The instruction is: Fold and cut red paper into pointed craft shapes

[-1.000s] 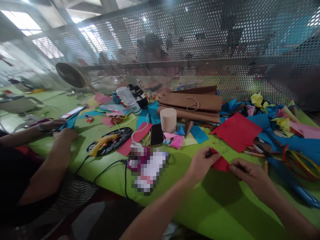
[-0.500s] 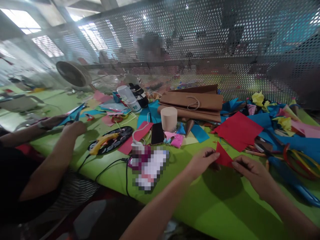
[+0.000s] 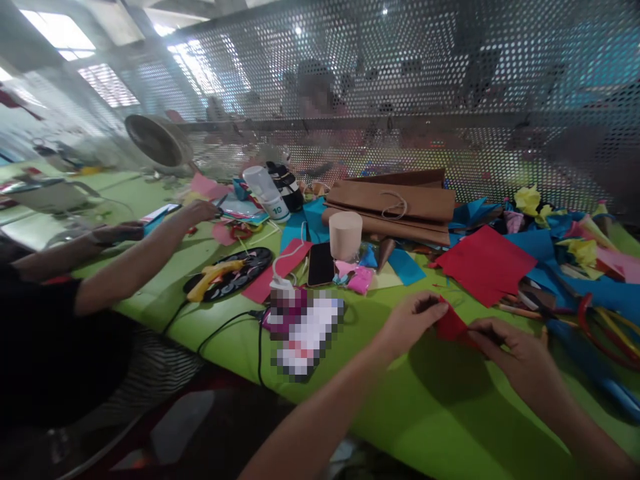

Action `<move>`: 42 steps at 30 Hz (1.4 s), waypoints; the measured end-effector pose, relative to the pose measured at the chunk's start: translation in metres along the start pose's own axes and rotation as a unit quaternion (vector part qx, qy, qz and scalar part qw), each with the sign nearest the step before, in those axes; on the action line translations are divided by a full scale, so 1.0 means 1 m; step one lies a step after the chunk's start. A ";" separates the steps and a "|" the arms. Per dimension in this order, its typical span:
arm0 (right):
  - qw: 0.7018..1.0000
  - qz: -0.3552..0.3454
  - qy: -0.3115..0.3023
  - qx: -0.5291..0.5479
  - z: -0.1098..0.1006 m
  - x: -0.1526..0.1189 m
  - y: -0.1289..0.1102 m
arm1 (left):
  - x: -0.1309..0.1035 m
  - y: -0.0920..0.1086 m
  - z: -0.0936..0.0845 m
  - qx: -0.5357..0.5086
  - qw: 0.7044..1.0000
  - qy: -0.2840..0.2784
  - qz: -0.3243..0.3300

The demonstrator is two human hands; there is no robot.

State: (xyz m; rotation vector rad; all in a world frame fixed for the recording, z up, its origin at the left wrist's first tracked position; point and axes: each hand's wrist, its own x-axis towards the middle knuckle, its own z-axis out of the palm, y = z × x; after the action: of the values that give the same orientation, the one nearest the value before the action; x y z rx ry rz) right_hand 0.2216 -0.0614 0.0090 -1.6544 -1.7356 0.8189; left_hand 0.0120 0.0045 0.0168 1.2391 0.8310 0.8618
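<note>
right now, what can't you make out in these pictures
All in the head view:
Held red paper: ends hidden by fingers of left hand and right hand.
Phone: display unreadable, masked by pixelation.
Pink sheet: cut off by right edge.
Perforated panel: figures behind it blurred.

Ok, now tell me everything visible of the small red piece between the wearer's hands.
The small red piece is plain and thin, and looks like paper, perhaps folded. The left hand pinches one end between thumb and fingers, and the right hand pinches the other. It slants down toward the right hand and seems lifted above the green table. The hands cover its ends, so its full outline cannot be told.
</note>
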 end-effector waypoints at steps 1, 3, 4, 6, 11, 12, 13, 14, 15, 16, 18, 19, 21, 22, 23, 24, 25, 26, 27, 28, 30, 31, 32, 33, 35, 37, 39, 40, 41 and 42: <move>1.000 0.000 -0.004 -0.002 0.000 0.000 -0.001 | 0.001 0.001 0.000 -0.010 1.000 0.008 0.004; 1.000 -0.001 -0.013 -0.006 -0.001 0.001 -0.003 | 0.002 0.001 0.000 -0.026 0.999 0.029 0.015; 1.000 -0.004 -0.019 -0.007 -0.001 0.001 -0.005 | 0.002 0.000 0.000 -0.035 0.999 0.038 0.017; 0.999 -0.016 -0.029 -0.009 -0.001 0.000 -0.007 | 0.003 -0.001 0.001 -0.062 0.997 0.054 0.012; 0.998 -0.043 -0.024 -0.023 -0.001 -0.001 0.006 | 0.005 -0.006 0.003 -0.105 0.993 0.052 -0.019; 0.999 -0.043 -0.017 -0.025 -0.001 0.001 0.011 | 0.006 -0.006 0.001 -0.094 0.994 0.054 -0.012; 0.999 -0.042 -0.007 -0.030 -0.003 0.003 0.016 | 0.007 -0.006 -0.002 -0.072 0.995 0.062 0.000; 0.998 -0.044 0.010 -0.041 -0.005 0.007 0.022 | 0.009 -0.006 -0.007 -0.035 0.996 0.081 0.018; 0.996 -0.052 0.030 -0.059 -0.008 0.011 0.026 | 0.011 -0.005 -0.013 0.018 0.992 0.115 0.038; 0.993 -0.065 0.052 -0.088 -0.011 0.016 0.031 | 0.013 -0.003 -0.019 0.078 0.984 0.147 0.058; 0.976 -0.108 0.096 -0.163 -0.017 0.027 0.037 | 0.016 0.001 -0.034 0.189 0.960 0.193 0.078; 0.963 -0.129 0.115 -0.208 -0.019 0.033 0.039 | 0.017 0.004 -0.041 0.243 0.943 0.214 0.082; 0.931 -0.148 0.138 -0.303 -0.019 0.044 0.042 | 0.018 0.008 -0.053 0.328 0.905 0.259 0.084; 0.914 -0.148 0.146 -0.349 -0.018 0.048 0.043 | 0.019 0.009 -0.057 0.357 0.890 0.273 0.073; 0.895 -0.141 0.153 -0.394 -0.016 0.052 0.044 | 0.018 0.010 -0.061 0.382 0.880 0.276 0.063; 0.877 -0.132 0.161 -0.433 -0.013 0.054 0.044 | 0.018 0.011 -0.064 0.404 0.870 0.278 0.056; 0.860 -0.123 0.169 -0.466 -0.011 0.055 0.044 | 0.018 0.012 -0.066 0.424 0.858 0.284 0.055; 0.847 -0.115 0.177 -0.489 -0.009 0.056 0.045 | 0.017 0.012 -0.067 0.443 0.846 0.291 0.060; 0.837 -0.108 0.182 -0.504 -0.008 0.056 0.045 | 0.017 0.012 -0.067 0.459 0.833 0.300 0.072; 0.832 -0.104 0.186 -0.512 -0.008 0.056 0.046 | 0.017 0.011 -0.067 0.472 0.821 0.308 0.087; 0.828 -0.101 0.190 -0.517 -0.008 0.056 0.047 | 0.016 0.009 -0.065 0.488 0.808 0.309 0.118; 0.827 -0.102 0.191 -0.519 -0.008 0.056 0.048 | 0.016 0.008 -0.064 0.492 0.807 0.300 0.130; 0.826 -0.103 0.192 -0.519 -0.008 0.056 0.048 | 0.015 0.007 -0.062 0.495 0.808 0.288 0.141; 0.826 -0.106 0.194 -0.519 -0.008 0.057 0.048 | 0.015 0.006 -0.061 0.498 0.808 0.276 0.151; 0.826 -0.113 0.200 -0.514 -0.007 0.058 0.048 | 0.015 0.003 -0.058 0.502 0.809 0.255 0.166; 0.827 -0.118 0.208 -0.509 -0.006 0.059 0.049 | 0.015 0.001 -0.055 0.503 0.810 0.243 0.177; 0.828 -0.120 0.216 -0.503 -0.006 0.059 0.049 | 0.015 0.000 -0.053 0.498 0.812 0.238 0.189; 0.830 -0.121 0.220 -0.498 -0.007 0.058 0.049 | 0.015 -0.001 -0.051 0.495 0.813 0.238 0.195; 0.832 -0.122 0.225 -0.493 -0.007 0.057 0.049 | 0.015 -0.001 -0.050 0.493 0.813 0.238 0.199; 0.834 -0.124 0.231 -0.485 -0.009 0.056 0.048 | 0.015 -0.001 -0.049 0.492 0.813 0.239 0.202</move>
State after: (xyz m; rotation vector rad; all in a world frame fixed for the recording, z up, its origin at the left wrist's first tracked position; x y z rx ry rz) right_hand 0.2560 -0.0031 -0.0225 -1.8953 -2.0358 -0.6974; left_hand -0.0252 0.0387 0.0078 2.2131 1.5674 1.1554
